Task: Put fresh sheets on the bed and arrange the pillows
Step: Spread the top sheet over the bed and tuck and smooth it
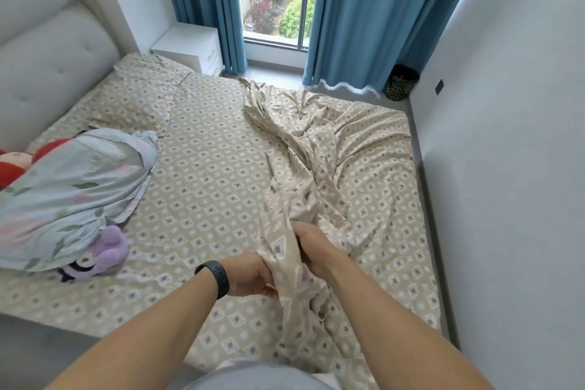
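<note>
both hands bunching the loose top sheet (304, 168) at the foot of the bed.

my left hand (250, 275) and right hand (311, 247) grip its twisted end; it trails toward 12 o'clock over the fitted sheet (202, 174). pillow (139, 95) at 10. risk: pulling the twist tighter drags the fitted sheet loose.

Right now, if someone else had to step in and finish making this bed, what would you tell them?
Left hand and right hand both grip the bunched beige diamond-patterned loose sheet, twisted across the bed's right half.
Done: matching beige fitted sheet covers the mattress; a matching beige pillow lies by the padded headboard.
Left: spread the loose sheet flat; sort the pale blue floral pillow, which lies askew over a purple plush toy and a red one.
</note>
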`<state>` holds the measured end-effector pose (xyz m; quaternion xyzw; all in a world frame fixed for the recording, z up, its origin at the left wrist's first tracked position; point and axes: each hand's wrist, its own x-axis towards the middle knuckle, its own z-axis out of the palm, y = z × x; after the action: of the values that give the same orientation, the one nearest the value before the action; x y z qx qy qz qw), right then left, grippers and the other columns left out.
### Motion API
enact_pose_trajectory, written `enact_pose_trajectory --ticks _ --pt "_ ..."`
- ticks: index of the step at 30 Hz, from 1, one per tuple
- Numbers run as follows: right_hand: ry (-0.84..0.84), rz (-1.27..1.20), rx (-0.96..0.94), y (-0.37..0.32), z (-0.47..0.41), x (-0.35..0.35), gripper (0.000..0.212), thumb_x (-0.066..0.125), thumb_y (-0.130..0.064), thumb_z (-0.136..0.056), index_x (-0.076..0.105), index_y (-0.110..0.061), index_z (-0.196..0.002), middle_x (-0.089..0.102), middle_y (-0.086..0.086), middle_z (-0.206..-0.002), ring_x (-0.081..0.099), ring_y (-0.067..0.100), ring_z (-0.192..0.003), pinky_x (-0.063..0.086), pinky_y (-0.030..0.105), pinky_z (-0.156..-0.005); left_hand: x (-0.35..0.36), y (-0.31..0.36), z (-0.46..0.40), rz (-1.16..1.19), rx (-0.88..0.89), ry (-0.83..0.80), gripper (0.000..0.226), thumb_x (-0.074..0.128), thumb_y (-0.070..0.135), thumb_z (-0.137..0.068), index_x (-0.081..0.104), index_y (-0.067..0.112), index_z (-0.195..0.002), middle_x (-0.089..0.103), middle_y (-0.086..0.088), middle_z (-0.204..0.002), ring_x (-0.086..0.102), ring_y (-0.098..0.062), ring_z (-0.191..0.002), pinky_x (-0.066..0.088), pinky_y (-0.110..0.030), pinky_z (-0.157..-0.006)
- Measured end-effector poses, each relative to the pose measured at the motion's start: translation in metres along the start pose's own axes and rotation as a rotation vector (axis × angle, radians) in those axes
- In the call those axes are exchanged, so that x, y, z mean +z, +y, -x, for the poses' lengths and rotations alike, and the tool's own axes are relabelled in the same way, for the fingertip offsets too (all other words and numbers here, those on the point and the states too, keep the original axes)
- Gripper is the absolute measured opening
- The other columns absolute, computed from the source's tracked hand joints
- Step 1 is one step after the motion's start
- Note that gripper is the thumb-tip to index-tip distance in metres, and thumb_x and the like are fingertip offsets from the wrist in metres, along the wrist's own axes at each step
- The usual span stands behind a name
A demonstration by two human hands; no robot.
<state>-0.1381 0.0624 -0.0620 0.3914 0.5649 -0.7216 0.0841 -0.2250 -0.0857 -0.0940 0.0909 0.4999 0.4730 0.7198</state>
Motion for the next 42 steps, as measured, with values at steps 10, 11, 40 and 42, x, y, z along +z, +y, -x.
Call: enact_pose_trajectory --ticks 10,11,40,42 --pt "-0.206 0.021 -0.078 0.02 0.048 0.016 0.043 0.048 -0.011 -0.08 0.048 -0.029 -0.041 0.043 -0.015 -0.052 0.036 0.0 -0.048 0.034 0.015 -0.05 -0.068 0.002 -0.024 0.345 0.023 0.409 0.044 0.06 0.056 -0.092 0.056 0.026 -0.124 0.068 -0.007 -0.119 0.067 -0.033 -0.107 0.053 -0.049 -0.095" --pt "-0.192 0.005 -0.084 0.025 0.052 0.013 0.036 0.048 -0.014 -0.075 0.046 -0.03 -0.042 0.042 -0.014 -0.052 0.036 0.001 -0.049 0.034 0.016 -0.05 -0.06 0.008 -0.028 0.25 -0.015 0.35 0.046 0.063 0.056 -0.091 0.056 0.027 -0.125 0.069 -0.008 -0.12 0.067 -0.033 -0.107 0.054 -0.048 -0.094" --pt "-0.256 0.119 -0.175 0.013 0.039 0.001 0.035 0.047 -0.005 -0.089 0.036 -0.022 -0.06 0.034 -0.009 -0.057 0.029 0.007 -0.054 0.029 0.022 -0.051 -0.014 0.035 -0.021 -0.073 -0.034 0.627 0.04 0.063 0.052 -0.09 0.06 0.021 -0.115 0.066 -0.007 -0.112 0.067 -0.027 -0.088 0.06 -0.039 -0.078" --pt "-0.339 0.159 -0.217 0.003 0.034 0.015 0.036 0.049 -0.005 -0.08 0.032 -0.024 -0.055 0.029 -0.007 -0.059 0.024 0.008 -0.055 0.024 0.026 -0.053 -0.026 0.048 -0.027 -0.126 -0.1 0.566 0.055 0.07 0.059 -0.081 0.064 0.017 -0.116 0.072 -0.014 -0.11 0.071 -0.033 -0.096 0.058 -0.046 -0.09"
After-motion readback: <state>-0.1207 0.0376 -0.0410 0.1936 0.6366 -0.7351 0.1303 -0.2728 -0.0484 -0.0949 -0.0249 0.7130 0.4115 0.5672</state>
